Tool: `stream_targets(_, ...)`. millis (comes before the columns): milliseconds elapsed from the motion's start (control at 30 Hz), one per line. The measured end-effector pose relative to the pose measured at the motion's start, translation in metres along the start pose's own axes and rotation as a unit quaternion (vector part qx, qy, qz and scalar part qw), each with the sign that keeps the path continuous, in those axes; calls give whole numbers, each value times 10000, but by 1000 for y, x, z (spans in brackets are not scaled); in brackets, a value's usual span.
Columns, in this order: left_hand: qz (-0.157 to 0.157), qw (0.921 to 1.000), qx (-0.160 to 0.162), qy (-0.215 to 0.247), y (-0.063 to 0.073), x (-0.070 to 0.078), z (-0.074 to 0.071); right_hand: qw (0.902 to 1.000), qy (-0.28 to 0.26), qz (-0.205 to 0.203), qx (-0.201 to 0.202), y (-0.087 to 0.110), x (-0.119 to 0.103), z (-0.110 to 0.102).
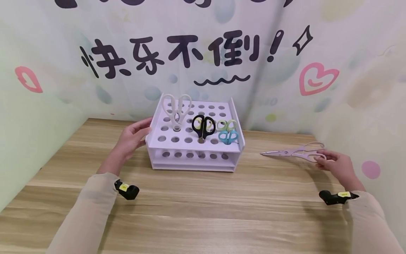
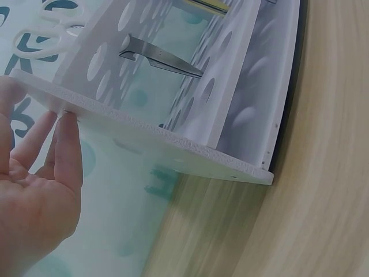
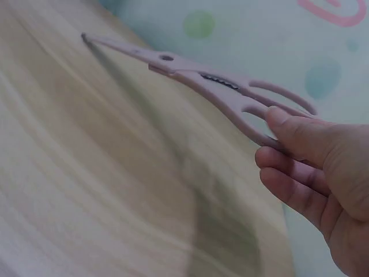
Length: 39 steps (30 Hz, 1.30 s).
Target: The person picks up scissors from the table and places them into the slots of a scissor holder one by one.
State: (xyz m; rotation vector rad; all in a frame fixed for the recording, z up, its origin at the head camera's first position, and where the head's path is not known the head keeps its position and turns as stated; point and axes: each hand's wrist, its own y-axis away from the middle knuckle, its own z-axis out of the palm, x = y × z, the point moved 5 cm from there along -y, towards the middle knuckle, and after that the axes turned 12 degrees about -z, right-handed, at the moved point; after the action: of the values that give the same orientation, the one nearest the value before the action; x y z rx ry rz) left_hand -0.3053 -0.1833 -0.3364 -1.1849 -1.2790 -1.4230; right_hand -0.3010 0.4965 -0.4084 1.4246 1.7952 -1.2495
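At the right, my right hand (image 1: 339,167) pinches the handle of pale pink scissors (image 3: 184,72) between thumb and fingers. Their blades are together and point left, with the tip low over the table. My left hand (image 1: 130,139) rests its fingertips against the outer left side of a white rack (image 1: 193,167) with rows of round holes; its fingers are fairly straight. Standing handles-up in the rack are white scissors (image 1: 164,106), black scissors (image 1: 194,123), blue scissors (image 1: 222,137) and green-handled scissors (image 1: 233,123). Yellowish handles show partly behind the black pair.
The rack stands on a wood-grain table (image 1: 203,211) near its back edge. A printed cloth wall (image 1: 272,102) with dark lettering and pink hearts rises behind and on both sides, close to my right hand.
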Motion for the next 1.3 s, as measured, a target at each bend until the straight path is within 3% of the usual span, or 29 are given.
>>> stream_targets(67, -4, 10000, -6, 20, 0, 0, 0, 9996, -279, -34, 78, -5, 9, -6)
stream_targets(133, -2, 10000, -15, 43, 0, -1, 0, 9989, -422, -8, 205, -7, 4, -7)
stream_targets(233, -8, 10000, -24, 71, 0, -1, 0, 9995, -271, -56, 178, -6, -33, 0)
stream_targets(367, -27, 9999, -29, 127, 0, -2, 0, 9977, -605, -163, 261, -3, -87, 14)
stream_targets(467, -33, 9999, -30, 122, 0, -3, 0, 9935, -1054, -99, 426, -3, -108, 19)
stream_targets(533, -31, 9999, -35, 96, 1, -3, 0, 9929, -1065, -109, 518, -5, -115, 20)
stream_targets(667, -30, 10000, -18, 40, 1, -3, 0, 9963, -632, -298, 510, -9, -126, 23)
stream_targets(800, 19, 10000, -7, 75, 3, -2, -2, 9976, 189, -583, 309, -16, -142, 29)
stream_targets(1067, 67, 9997, -76, 230, 1, 1, 0, 9822, 1539, -1074, -65, -24, -181, 47)
stream_targets(1300, 25, 9996, -98, 247, 0, 0, 1, 9759, 1659, -1388, -284, -24, -210, 66)
